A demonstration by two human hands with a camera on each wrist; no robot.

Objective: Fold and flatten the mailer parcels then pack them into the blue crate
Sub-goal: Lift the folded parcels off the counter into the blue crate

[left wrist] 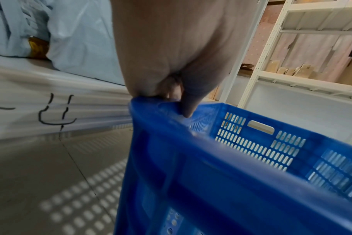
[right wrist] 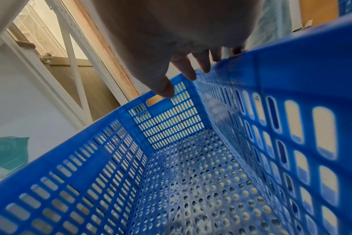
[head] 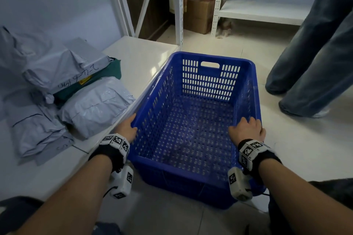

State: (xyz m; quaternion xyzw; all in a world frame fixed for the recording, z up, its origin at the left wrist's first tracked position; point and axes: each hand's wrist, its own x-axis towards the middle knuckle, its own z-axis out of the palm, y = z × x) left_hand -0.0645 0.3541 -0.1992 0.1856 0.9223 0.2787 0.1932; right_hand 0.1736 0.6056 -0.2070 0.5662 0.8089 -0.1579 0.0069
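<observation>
An empty blue crate (head: 207, 84) with slotted walls stands on the tiled floor in front of me. My left hand (head: 130, 127) grips its left rim near the front corner, thumb inside; the left wrist view shows that hand (left wrist: 171, 93) curled over the crate rim (left wrist: 231, 159). On the opposite rim my right hand (head: 248, 129) holds on, fingers draped over the outer side. From the right wrist, the right hand (right wrist: 191, 68) sits above the crate wall (right wrist: 110, 159). Grey mailer parcels (head: 95, 105) lie piled to the left, one marked in pen (head: 72, 66).
The parcels rest on a low white board (head: 143, 57), with a green parcel (head: 113, 68) among them. Another person's jeans-clad legs (head: 315, 53) stand at the right. White metal shelving (head: 257, 11) and a cardboard box (head: 198, 13) are behind the crate.
</observation>
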